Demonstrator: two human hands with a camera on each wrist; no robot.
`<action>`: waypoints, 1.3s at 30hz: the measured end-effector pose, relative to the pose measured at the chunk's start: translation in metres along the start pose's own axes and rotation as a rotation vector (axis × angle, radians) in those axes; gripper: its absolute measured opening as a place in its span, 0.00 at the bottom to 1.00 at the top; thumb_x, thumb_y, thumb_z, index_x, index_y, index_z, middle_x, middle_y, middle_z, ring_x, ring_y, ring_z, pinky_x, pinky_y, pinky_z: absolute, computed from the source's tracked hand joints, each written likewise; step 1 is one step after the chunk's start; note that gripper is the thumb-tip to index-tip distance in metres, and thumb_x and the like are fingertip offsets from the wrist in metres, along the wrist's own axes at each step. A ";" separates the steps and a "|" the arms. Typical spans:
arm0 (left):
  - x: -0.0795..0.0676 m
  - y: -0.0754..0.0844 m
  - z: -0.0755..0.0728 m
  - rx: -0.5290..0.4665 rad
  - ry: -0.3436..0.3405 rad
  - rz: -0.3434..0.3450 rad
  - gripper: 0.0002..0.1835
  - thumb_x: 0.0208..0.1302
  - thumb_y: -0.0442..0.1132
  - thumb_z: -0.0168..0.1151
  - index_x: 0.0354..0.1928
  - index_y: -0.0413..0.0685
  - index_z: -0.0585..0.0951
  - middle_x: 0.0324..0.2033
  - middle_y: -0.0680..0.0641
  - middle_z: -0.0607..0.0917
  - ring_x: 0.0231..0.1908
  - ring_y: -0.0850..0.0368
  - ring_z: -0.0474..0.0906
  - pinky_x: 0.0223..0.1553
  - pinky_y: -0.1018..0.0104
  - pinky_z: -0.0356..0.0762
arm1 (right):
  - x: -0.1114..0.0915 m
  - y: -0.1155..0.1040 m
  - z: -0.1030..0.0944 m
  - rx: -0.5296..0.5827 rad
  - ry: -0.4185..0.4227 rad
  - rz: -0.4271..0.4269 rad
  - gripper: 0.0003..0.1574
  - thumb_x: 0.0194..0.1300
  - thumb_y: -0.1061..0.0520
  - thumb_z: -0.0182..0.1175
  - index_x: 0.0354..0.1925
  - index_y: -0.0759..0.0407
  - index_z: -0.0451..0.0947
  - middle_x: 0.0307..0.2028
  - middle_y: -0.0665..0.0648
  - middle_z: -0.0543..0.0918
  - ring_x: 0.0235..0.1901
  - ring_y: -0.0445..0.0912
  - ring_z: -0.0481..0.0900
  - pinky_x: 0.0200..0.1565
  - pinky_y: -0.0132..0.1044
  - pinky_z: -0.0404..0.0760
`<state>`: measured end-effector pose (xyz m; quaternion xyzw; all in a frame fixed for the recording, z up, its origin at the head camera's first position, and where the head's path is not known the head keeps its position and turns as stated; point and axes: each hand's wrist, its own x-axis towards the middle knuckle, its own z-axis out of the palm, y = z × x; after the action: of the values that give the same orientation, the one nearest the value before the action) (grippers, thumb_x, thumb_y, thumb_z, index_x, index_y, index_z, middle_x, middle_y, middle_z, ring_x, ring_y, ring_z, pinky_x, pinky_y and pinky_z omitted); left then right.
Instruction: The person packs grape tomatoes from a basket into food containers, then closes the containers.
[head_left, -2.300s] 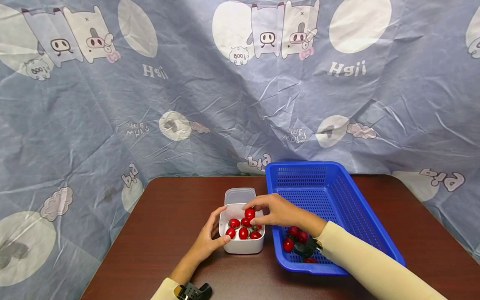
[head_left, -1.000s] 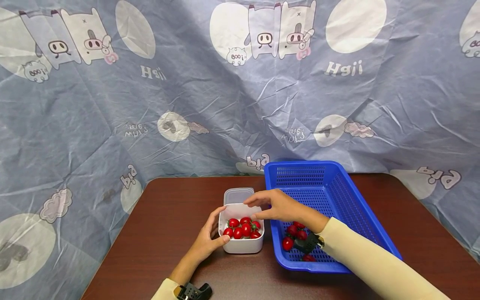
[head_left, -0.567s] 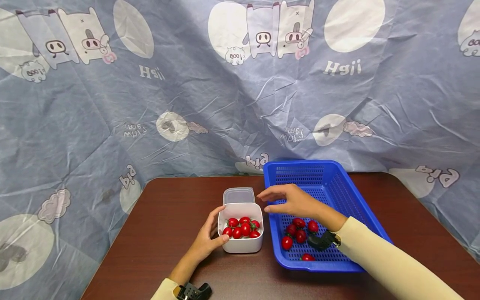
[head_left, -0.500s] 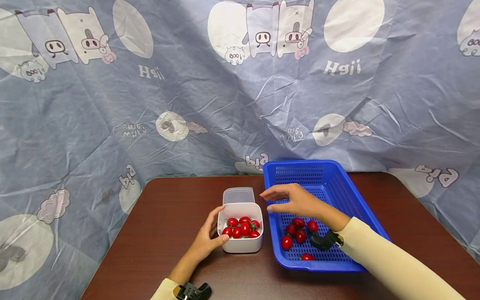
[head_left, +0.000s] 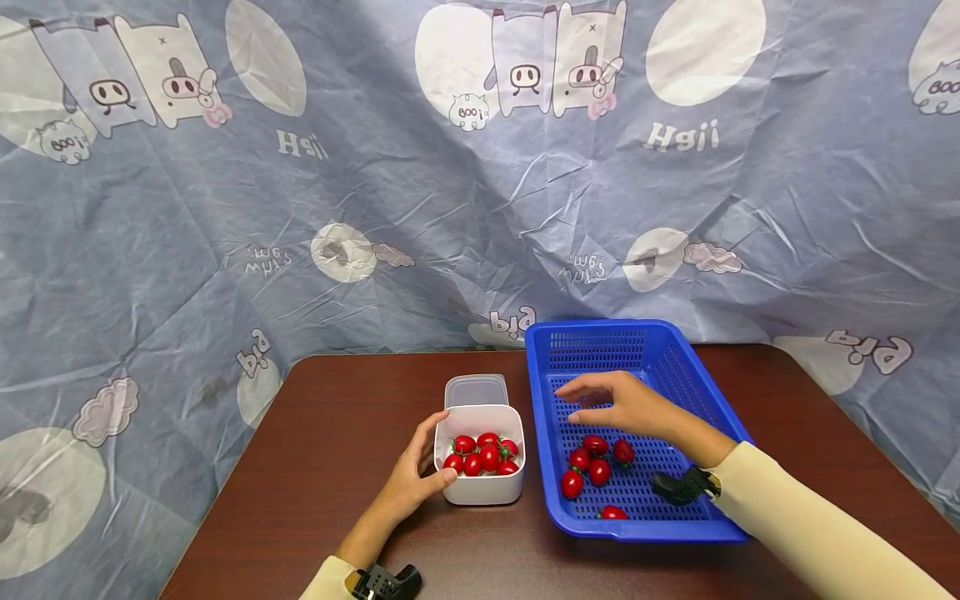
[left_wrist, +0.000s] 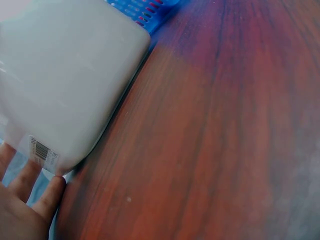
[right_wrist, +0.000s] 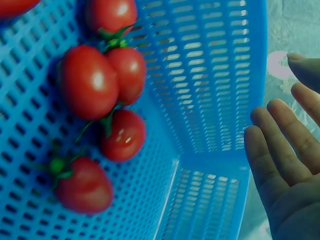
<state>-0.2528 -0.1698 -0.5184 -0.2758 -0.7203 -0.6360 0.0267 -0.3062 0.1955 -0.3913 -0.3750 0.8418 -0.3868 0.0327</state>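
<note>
A white plastic food container (head_left: 483, 492), with several cherry tomatoes (head_left: 488, 457) inside, stands on the table. My left hand (head_left: 408, 477) grips its left side, thumb at the near corner and fingers toward the far one. In the left wrist view, fingertips (left_wrist: 56, 187) touch the container wall (left_wrist: 65, 70) beside a barcode label. Over the blue basket (head_left: 543, 450) hovers my right hand (head_left: 626, 406), fingers relaxed, holding nothing. Several more tomatoes (head_left: 598, 472) lie on the basket's floor, nearer to me than that hand; the right wrist view shows tomatoes (right_wrist: 89, 82) with green stems.
Just behind the container lies a translucent lid (head_left: 476, 390). The basket stands close to the container's right on a dark brown wooden table (head_left: 337, 425). A patterned blue-grey cloth (head_left: 420, 208) hangs behind the table.
A tomato that my right hand held has been let go into the container. That hand has since moved right, away from the container and over the basket. The left hand stays put.
</note>
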 end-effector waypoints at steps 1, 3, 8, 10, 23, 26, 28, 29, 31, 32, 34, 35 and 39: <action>0.000 0.000 0.000 0.000 0.000 0.000 0.43 0.59 0.40 0.66 0.73 0.57 0.56 0.67 0.44 0.65 0.63 0.39 0.65 0.58 0.39 0.64 | -0.002 0.003 -0.001 -0.004 -0.004 0.007 0.21 0.61 0.50 0.67 0.52 0.51 0.81 0.47 0.51 0.85 0.48 0.50 0.82 0.50 0.52 0.77; 0.000 0.000 0.000 0.000 0.000 0.000 0.42 0.59 0.40 0.66 0.73 0.57 0.55 0.67 0.44 0.65 0.63 0.38 0.65 0.58 0.39 0.65 | -0.005 0.008 -0.002 -0.008 -0.017 0.024 0.22 0.60 0.49 0.68 0.52 0.51 0.80 0.47 0.51 0.85 0.48 0.49 0.82 0.49 0.51 0.78; 0.001 0.001 0.000 0.000 0.001 -0.001 0.42 0.59 0.40 0.65 0.73 0.56 0.55 0.68 0.43 0.65 0.63 0.38 0.66 0.58 0.39 0.65 | -0.011 0.018 -0.004 0.006 -0.059 0.060 0.22 0.61 0.51 0.68 0.53 0.54 0.80 0.48 0.56 0.84 0.48 0.52 0.82 0.49 0.52 0.78; 0.001 0.001 0.000 0.000 0.001 -0.003 0.42 0.59 0.40 0.65 0.73 0.56 0.55 0.68 0.43 0.65 0.63 0.38 0.65 0.58 0.39 0.64 | -0.013 0.022 -0.004 0.012 -0.072 0.070 0.22 0.61 0.52 0.68 0.53 0.54 0.79 0.49 0.56 0.84 0.49 0.54 0.81 0.49 0.52 0.78; -0.001 0.000 0.000 0.010 -0.001 -0.007 0.42 0.59 0.40 0.65 0.73 0.57 0.55 0.68 0.42 0.65 0.64 0.39 0.65 0.59 0.40 0.64 | -0.020 0.037 -0.004 0.004 -0.109 0.083 0.21 0.60 0.54 0.68 0.52 0.55 0.80 0.48 0.60 0.84 0.48 0.59 0.82 0.47 0.55 0.78; -0.001 0.000 0.000 0.017 -0.001 -0.007 0.42 0.59 0.39 0.65 0.73 0.56 0.55 0.68 0.42 0.65 0.64 0.39 0.65 0.59 0.41 0.65 | -0.022 0.042 -0.004 0.000 -0.124 0.107 0.21 0.60 0.54 0.68 0.52 0.54 0.80 0.49 0.58 0.83 0.49 0.61 0.81 0.48 0.56 0.77; -0.001 0.000 0.000 0.020 0.001 -0.008 0.42 0.59 0.39 0.65 0.73 0.56 0.55 0.68 0.42 0.65 0.64 0.40 0.65 0.59 0.41 0.65 | -0.022 0.045 -0.003 0.015 -0.140 0.127 0.21 0.60 0.54 0.68 0.52 0.54 0.80 0.50 0.59 0.83 0.50 0.62 0.80 0.49 0.59 0.75; -0.001 0.001 0.000 0.022 0.001 -0.008 0.42 0.59 0.39 0.65 0.73 0.56 0.55 0.68 0.43 0.65 0.64 0.40 0.65 0.59 0.40 0.64 | -0.023 0.046 -0.003 0.022 -0.147 0.138 0.21 0.60 0.54 0.68 0.52 0.54 0.80 0.51 0.60 0.83 0.50 0.62 0.79 0.50 0.60 0.74; -0.001 0.001 0.000 0.023 0.003 -0.011 0.42 0.59 0.39 0.65 0.73 0.57 0.55 0.68 0.44 0.65 0.64 0.41 0.64 0.59 0.40 0.63 | -0.023 0.047 -0.002 0.033 -0.166 0.156 0.22 0.60 0.54 0.68 0.53 0.54 0.80 0.52 0.62 0.82 0.51 0.62 0.79 0.51 0.61 0.73; -0.001 0.001 0.000 0.022 0.003 -0.009 0.42 0.59 0.38 0.65 0.73 0.57 0.55 0.68 0.44 0.65 0.65 0.41 0.64 0.60 0.39 0.63 | -0.023 0.048 -0.002 0.040 -0.174 0.166 0.22 0.60 0.54 0.68 0.53 0.55 0.80 0.52 0.62 0.81 0.51 0.62 0.79 0.52 0.61 0.72; -0.001 0.001 0.000 0.021 0.003 -0.008 0.42 0.59 0.38 0.65 0.73 0.58 0.55 0.68 0.45 0.64 0.65 0.41 0.63 0.60 0.38 0.62 | -0.023 0.050 -0.001 0.051 -0.191 0.179 0.23 0.60 0.54 0.68 0.53 0.57 0.80 0.52 0.63 0.81 0.51 0.62 0.79 0.52 0.61 0.72; -0.001 0.001 0.000 0.020 0.004 -0.007 0.42 0.59 0.38 0.65 0.73 0.58 0.56 0.68 0.45 0.64 0.65 0.41 0.63 0.60 0.38 0.62 | -0.023 0.051 -0.001 0.055 -0.199 0.180 0.24 0.60 0.54 0.68 0.54 0.58 0.79 0.52 0.64 0.81 0.51 0.61 0.79 0.52 0.61 0.73; -0.001 0.001 0.001 0.019 0.004 0.002 0.42 0.59 0.38 0.65 0.73 0.57 0.55 0.68 0.44 0.64 0.65 0.40 0.63 0.59 0.37 0.62 | -0.024 0.053 0.000 0.076 -0.233 0.167 0.24 0.59 0.56 0.68 0.53 0.64 0.79 0.51 0.65 0.81 0.48 0.60 0.81 0.49 0.52 0.78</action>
<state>-0.2509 -0.1694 -0.5181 -0.2751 -0.7259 -0.6296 0.0315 -0.3216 0.2334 -0.4327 -0.3444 0.8454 -0.3682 0.1765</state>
